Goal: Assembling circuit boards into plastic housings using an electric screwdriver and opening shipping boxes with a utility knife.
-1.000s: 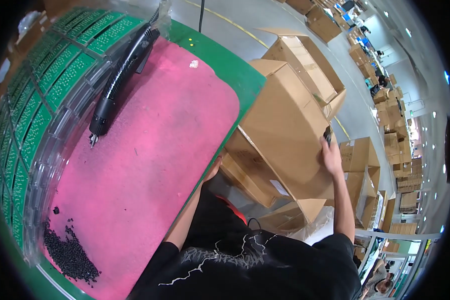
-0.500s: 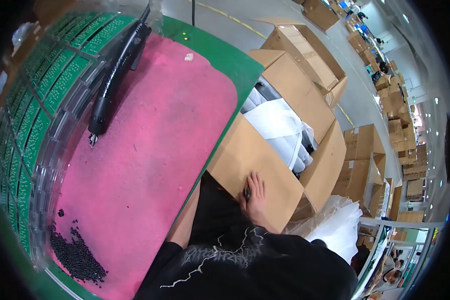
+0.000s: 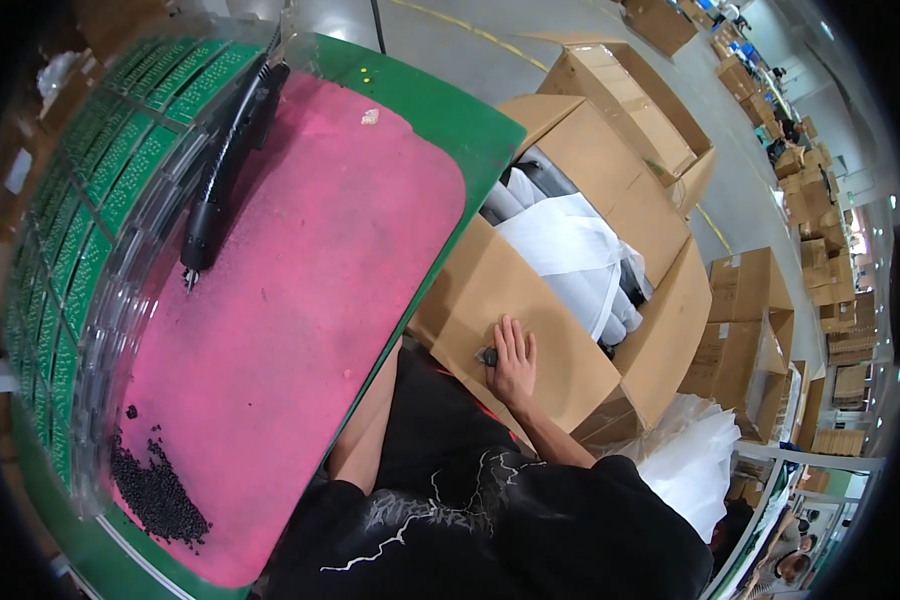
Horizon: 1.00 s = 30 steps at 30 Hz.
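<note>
My right hand (image 3: 513, 368) rests on the cardboard flap (image 3: 545, 345) of the box beside the table, its fingers stretched out along the board. A small black part (image 3: 486, 356) is at the thumb side of this hand, seemingly held against it; its kind is too small to tell. Of my left arm only the forearm (image 3: 365, 440) shows, running under the edge of the green table; the left hand is hidden there. Inside the box lie grey-white wrapped pieces and a white foam sheet (image 3: 570, 245), with dark parts showing between them.
A black electric screwdriver (image 3: 210, 200) lies on the pink mat (image 3: 310, 270). Small black pieces (image 3: 160, 495) are heaped at the mat's near left. Green circuit boards (image 3: 90, 190) line the table's left side. More cartons (image 3: 745, 340) and white wrapping (image 3: 685, 455) stand to the right.
My right hand has moved up along the flap, away from my body, and the small black part has moved with it. More of the right forearm shows. The view has shifted slightly.
</note>
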Each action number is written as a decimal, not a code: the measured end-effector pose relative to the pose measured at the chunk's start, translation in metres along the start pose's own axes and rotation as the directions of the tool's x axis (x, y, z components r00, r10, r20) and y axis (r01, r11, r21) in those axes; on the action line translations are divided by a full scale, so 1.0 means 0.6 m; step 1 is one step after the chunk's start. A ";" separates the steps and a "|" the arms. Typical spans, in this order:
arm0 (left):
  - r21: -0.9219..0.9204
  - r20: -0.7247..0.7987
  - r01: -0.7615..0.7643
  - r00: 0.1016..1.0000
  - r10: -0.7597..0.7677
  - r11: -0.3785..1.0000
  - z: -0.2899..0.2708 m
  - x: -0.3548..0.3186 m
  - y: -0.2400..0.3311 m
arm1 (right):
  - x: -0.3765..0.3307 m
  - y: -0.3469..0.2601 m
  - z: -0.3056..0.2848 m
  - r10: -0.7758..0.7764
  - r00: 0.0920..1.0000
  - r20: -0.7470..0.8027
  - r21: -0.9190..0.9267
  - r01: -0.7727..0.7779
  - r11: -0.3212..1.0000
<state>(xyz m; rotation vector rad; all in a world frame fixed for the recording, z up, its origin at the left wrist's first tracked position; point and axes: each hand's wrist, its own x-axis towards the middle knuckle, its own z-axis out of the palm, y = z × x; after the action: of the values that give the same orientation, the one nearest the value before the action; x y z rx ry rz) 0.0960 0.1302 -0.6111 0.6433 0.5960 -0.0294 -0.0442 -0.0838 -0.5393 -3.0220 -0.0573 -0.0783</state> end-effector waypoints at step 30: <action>0.388 0.219 0.083 0.959 -0.179 0.918 0.053 -0.018 0.045 | 0.108 0.163 -0.080 0.362 0.907 0.215 0.089 -0.387 0.918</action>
<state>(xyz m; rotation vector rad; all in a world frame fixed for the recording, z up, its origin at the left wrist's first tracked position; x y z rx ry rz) 0.1090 0.1322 -0.5700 0.9543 0.3877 -0.3558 0.0222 -0.1840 -0.4999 -2.8393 0.4833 0.2470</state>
